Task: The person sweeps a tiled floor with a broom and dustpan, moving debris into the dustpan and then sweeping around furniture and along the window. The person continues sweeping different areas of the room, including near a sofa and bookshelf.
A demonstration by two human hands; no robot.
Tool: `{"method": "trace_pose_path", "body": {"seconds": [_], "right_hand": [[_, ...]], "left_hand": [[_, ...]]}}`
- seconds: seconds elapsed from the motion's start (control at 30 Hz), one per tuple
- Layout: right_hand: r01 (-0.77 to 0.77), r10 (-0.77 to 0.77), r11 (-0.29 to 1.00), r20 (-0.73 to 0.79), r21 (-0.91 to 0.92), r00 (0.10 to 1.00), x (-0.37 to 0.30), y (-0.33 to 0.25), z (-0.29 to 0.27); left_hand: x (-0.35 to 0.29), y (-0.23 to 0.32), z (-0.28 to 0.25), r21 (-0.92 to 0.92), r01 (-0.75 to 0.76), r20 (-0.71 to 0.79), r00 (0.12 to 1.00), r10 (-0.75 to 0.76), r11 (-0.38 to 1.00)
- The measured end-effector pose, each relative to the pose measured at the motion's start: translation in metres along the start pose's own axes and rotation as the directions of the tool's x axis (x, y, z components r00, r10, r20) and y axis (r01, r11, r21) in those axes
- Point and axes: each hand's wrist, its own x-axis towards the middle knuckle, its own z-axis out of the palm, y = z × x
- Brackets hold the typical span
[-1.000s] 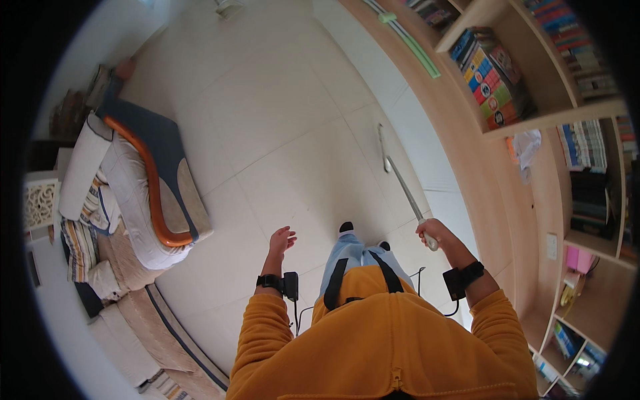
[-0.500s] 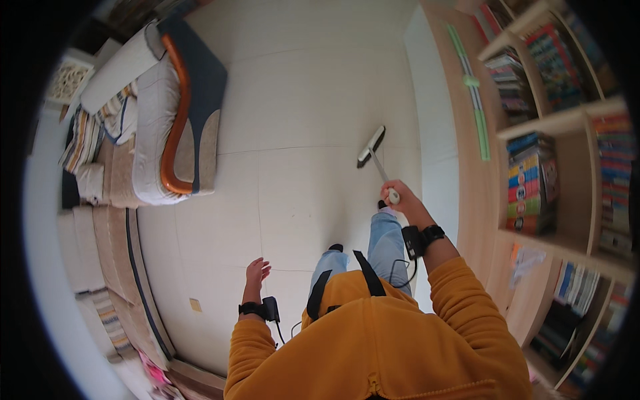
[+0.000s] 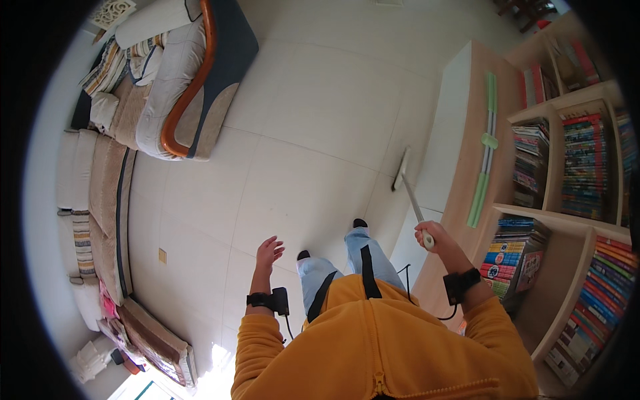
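Observation:
My right hand [image 3: 430, 236] is closed round the handle end of a broom [image 3: 415, 202]. Its pale head with dark bristles rests on the tiled floor [image 3: 313, 147], close to the base of the wooden cabinet at the right. The thin metal stick slants from the head back toward me. On the left, my left hand [image 3: 269, 252] hangs over the floor with its fingers loosely apart and nothing in it. Both wrists wear black straps with small boxes and cables.
A long shelf unit [image 3: 557, 213] full of books lines the right side. A green and grey pole-shaped thing [image 3: 485, 153] lies on its ledge [image 3: 460, 133]. At the left stands a sofa [image 3: 107, 200] with cushions and a curved orange armrest [image 3: 179, 120]. A small yellowish square [image 3: 162, 256] marks the floor.
The view has turned and moved forward along the shelves. My right hand has shifted right with the broom, whose head is now nearer the cabinet base. My left hand stays empty.

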Motion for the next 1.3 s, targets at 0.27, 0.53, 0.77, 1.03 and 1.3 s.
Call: {"method": "trace_pose_path", "body": {"seconds": [0.27, 0.53, 0.77, 1.03, 1.3], "right_hand": [[-0.075, 0.026, 0.989, 0.349, 0.128, 0.937, 0.068, -0.063, 0.028], [0.068, 0.063, 0.916, 0.31, -0.395, 0.949, 0.04, -0.008, 0.038], [-0.059, 0.382, 0.667, 0.272, -0.743, 0.883, -0.031, 0.05, 0.057], [-0.325, 0.72, 0.385, 0.061, -0.864, 0.691, 0.06, 0.162, 0.129], [0.062, 0.375, 0.565, 0.324, -0.823, 0.869, 0.058, 0.075, 0.102]], "left_hand": [[-0.042, -0.035, 0.007, -0.146, -0.007, -0.097, 0.995, -0.007, 0.989], [-0.094, -0.132, -0.059, -0.414, -0.004, -0.238, 0.966, -0.105, 0.91], [-0.119, -0.206, -0.083, -0.576, -0.073, -0.243, 0.966, -0.085, 0.814], [-0.141, -0.237, -0.093, -0.602, -0.073, -0.287, 0.949, -0.13, 0.795], [-0.155, -0.252, -0.08, -0.684, -0.097, -0.361, 0.907, -0.22, 0.723]]}}
